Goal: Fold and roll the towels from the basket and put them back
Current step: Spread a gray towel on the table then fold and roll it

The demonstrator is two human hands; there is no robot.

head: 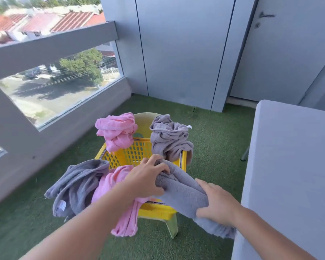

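A yellow perforated basket (133, 154) sits on a pale green plastic chair (174, 227). Both hands hold a rolled grey towel (182, 190) over the basket's near right corner. My left hand (145, 175) grips its far end, and my right hand (217, 203) grips its near end. Loose towels drape over the rim: a pink towel (117, 132) at the far left, a crumpled grey towel (169, 137) at the far right, another grey towel (77, 184) at the near left, and a long pink towel (124, 218) hanging down the front.
A grey table (289, 166) stands close on the right, its edge beside my right forearm. Green artificial turf (214, 132) covers the balcony floor. A grey parapet with glass panes (54, 91) runs along the left; a grey wall and door (280, 53) close the back.
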